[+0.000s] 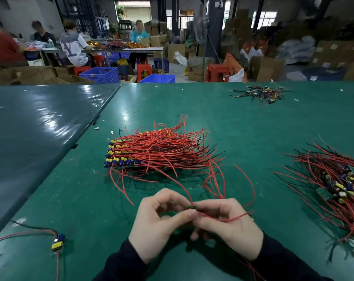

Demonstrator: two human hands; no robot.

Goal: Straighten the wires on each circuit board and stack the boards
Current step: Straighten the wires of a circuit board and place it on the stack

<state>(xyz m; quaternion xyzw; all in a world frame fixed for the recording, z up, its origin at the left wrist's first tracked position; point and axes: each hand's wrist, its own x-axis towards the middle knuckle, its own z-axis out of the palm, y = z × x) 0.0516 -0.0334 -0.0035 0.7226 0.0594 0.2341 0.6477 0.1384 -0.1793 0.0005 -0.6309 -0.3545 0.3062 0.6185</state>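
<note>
Green matting covers the table [253, 126], with a warehouse of cartons, blue crates and seated workers beyond its far edge. Near the near edge, at its middle, the left hand [159, 222] and right hand [226, 226] meet with curled fingers pinching a small circuit board [192, 207] between them; its red wires [218, 179] arc up and away toward the far edge, and one strand runs rightward across the right hand. At mid-table lies the stacked boards pile [151, 153], long axis left to right with wires trailing right, an unsorted heap [338, 187] sits by the right edge, and a single board [58, 242] lies near the near-left corner.
</note>
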